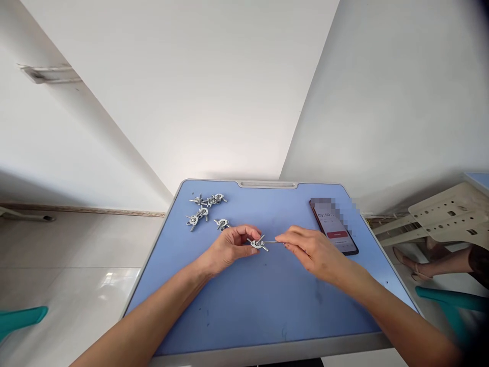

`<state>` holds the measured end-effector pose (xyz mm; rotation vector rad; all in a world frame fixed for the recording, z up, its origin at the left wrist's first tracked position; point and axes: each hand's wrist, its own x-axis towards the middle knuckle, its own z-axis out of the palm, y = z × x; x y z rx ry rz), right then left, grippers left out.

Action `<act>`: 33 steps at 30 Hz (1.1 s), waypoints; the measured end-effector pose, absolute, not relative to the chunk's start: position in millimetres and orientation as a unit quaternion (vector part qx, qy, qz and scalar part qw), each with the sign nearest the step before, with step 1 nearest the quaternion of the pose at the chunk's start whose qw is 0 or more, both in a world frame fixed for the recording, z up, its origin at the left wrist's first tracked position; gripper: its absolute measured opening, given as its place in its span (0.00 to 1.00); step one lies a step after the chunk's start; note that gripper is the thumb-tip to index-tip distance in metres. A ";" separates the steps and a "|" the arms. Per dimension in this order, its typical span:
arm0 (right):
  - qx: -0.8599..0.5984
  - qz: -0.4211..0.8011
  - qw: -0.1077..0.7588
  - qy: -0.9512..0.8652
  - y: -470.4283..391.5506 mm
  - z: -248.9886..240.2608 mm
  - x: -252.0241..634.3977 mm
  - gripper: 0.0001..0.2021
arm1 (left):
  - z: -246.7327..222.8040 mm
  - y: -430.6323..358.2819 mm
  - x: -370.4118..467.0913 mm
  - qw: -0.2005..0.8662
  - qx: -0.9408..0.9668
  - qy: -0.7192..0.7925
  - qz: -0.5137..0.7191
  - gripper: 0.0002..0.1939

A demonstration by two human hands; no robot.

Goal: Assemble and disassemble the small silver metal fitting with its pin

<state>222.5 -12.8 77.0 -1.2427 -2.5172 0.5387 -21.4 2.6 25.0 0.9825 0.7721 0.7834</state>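
My left hand (233,245) is closed on a small silvery metal fitting (257,244), pinched between thumb and fingers above the table. The fitting has an eared plate and short pins sticking out. From the right, my right hand (307,250) grips a thin rod (272,241), whose far end meets the fitting; whether it is inside or only touching I cannot tell. Just behind my left hand lies a similar metal fitting (221,223). More of the same fittings (198,216) lie in a loose cluster at the table's far left.
The blue table (244,306) has a raised grey edge with a slot at the back. A phone (334,227) showing a timer lies at the right. White walls stand close behind. Another person's foot (412,264) and teal chair parts (451,300) show at the right.
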 end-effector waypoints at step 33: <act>-0.351 0.037 0.070 -0.933 -25.1 80.1 227.3 0.11 | 4.2 -10.2 -9.3 0.394 0.762 0.433 0.278 0.19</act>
